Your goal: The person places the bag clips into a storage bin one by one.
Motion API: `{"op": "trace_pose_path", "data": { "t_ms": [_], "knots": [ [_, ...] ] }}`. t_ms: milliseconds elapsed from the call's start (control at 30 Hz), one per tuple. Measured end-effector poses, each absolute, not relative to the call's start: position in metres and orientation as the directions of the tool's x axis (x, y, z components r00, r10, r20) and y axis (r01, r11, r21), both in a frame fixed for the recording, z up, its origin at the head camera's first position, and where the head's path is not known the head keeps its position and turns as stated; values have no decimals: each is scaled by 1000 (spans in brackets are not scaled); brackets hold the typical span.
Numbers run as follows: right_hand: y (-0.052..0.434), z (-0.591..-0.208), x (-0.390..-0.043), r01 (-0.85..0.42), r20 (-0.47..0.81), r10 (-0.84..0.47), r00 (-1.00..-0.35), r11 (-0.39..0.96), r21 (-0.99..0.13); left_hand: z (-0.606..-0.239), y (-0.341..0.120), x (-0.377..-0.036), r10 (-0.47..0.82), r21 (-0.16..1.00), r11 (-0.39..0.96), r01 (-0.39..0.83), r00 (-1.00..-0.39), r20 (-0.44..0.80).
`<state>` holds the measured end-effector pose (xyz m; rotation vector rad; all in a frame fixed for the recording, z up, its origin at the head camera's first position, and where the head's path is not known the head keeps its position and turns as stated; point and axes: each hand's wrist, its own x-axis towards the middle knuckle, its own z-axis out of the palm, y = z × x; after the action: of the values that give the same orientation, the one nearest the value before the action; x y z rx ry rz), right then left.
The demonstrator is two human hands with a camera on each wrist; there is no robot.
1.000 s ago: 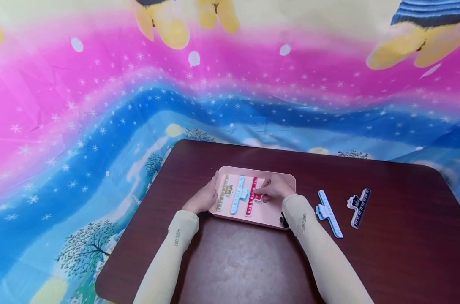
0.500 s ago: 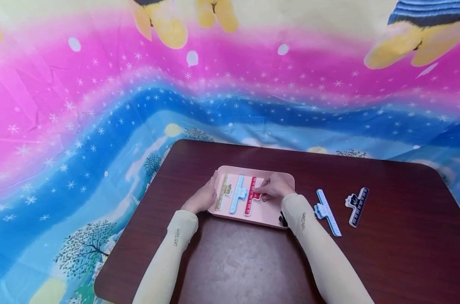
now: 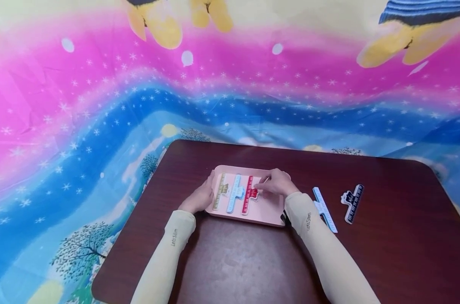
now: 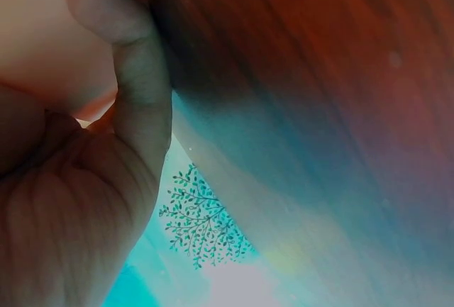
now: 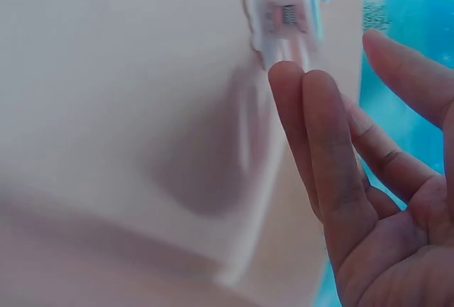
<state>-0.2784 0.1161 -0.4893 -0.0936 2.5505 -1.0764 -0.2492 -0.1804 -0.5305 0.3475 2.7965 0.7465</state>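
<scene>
Inside a pink tray [image 3: 265, 215], gold, light-blue and red piano-keyboard clips lie side by side. My left hand [image 3: 201, 197] grips the tray's left rim; the left wrist view has one finger [image 4: 142, 87] bent at the tray edge, other fingers hidden. Over the tray's right half is my right hand [image 3: 277, 183], its fingertips close above the handle of the red clip [image 3: 247, 196]. In the right wrist view its fingers [image 5: 330, 158] are fairly straight, thumb apart, nothing between them. Left of the red clip are the light-blue clip [image 3: 233, 200] and the gold clip [image 3: 219, 198].
Right of the tray, another light-blue clip [image 3: 327, 217] lies partly behind the right sleeve [image 3: 317, 236]. Farther right is a black clip [image 3: 355, 204]. All stands on a dark brown table [image 3: 401, 236] with rounded corners, and a patterned cloth [image 3: 230, 84] hangs behind.
The right hand has lifted slightly up and right off the red clip, whose handle shows more now. The left hand stays at the rim. The whole view has shifted a little.
</scene>
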Motion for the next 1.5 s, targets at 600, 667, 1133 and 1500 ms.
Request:
{"op": "trace_pose_path", "data": {
  "t_ms": [600, 667, 1133, 1500],
  "knots": [
    [186, -466, -259, -65, -136, -230, -964, 696, -715, -525, -184, -251, 284, 533, 831, 161, -946, -156],
    [202, -467, -254, -72, -136, -228, -964, 718, -693, -527, -184, -251, 276, 533, 833, 147, -946, -171],
    [267, -485, -220, -167, -167, -308, -937, 810, -563, -527, -180, -251, 301, 518, 837, 174, -938, -170],
    [264, -505, -220, -258, -169, -378, -910, 837, -482, -527, -180, -247, 274, 532, 836, 137, -943, -187]
  ]
}}
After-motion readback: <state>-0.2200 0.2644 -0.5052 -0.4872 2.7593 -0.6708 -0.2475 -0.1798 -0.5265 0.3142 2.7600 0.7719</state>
